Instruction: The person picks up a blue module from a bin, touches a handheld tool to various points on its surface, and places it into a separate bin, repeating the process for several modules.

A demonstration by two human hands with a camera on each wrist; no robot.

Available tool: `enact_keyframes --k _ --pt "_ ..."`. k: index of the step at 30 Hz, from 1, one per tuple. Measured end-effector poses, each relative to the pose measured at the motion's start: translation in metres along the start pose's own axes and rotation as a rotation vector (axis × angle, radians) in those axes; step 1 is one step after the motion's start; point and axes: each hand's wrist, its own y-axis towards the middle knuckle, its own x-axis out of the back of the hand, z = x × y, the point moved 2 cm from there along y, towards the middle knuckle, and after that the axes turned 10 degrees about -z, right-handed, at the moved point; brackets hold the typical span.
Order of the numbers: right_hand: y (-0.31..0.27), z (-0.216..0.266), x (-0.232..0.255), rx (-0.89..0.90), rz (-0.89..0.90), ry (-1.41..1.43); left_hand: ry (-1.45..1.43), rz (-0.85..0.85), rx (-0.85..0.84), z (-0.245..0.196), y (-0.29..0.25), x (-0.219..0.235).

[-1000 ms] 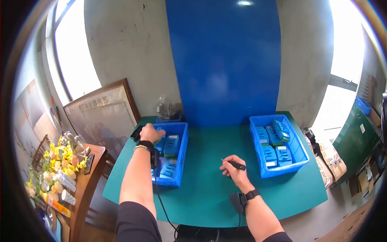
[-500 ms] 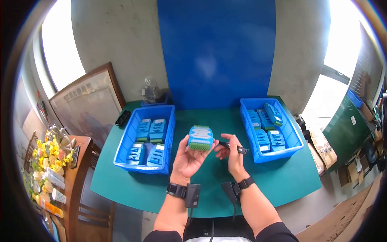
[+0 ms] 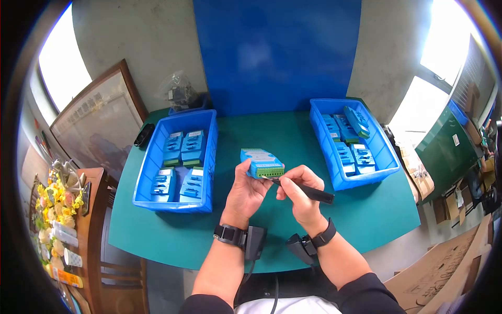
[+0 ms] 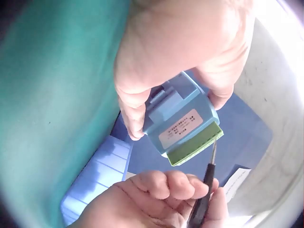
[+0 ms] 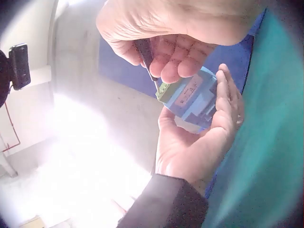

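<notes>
Over the middle of the table, my left hand grips a blue module by its sides, its green terminal strip facing me. My right hand pinches a black-handled screwdriver. In the left wrist view the metal tip meets the edge of the green strip at one end; the module's label shows there. The right wrist view has the screwdriver at the strip's end too, with my left fingers and thumb around the module.
A blue bin with several blue modules stands on the left of the green table, another bin with several on the right. A black object lies beyond the left bin's outer side; a small bin with a plastic bag stands behind.
My left hand has come from the left bin to the middle with a module. My right hand has brought the screwdriver up to the module's green strip. The head view has shifted.
</notes>
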Motion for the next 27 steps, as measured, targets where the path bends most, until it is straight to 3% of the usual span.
enact_keyframes --k 7,13,22,27 --pt "0.008 -0.003 0.011 0.091 -0.132 -0.028 -0.066 0.021 -0.048 -0.009 0.001 0.009" --pt "0.017 -0.002 0.016 0.057 -0.209 0.011 -0.109 0.044 -0.061 -0.020 -0.005 0.002" --pt "0.005 -0.010 0.005 -0.117 0.092 -0.094 0.154 0.001 -0.107 -0.016 -0.005 -0.002" --pt "0.005 -0.010 0.005 -0.065 0.097 -0.204 0.174 -0.025 -0.135 -0.017 -0.006 -0.001"
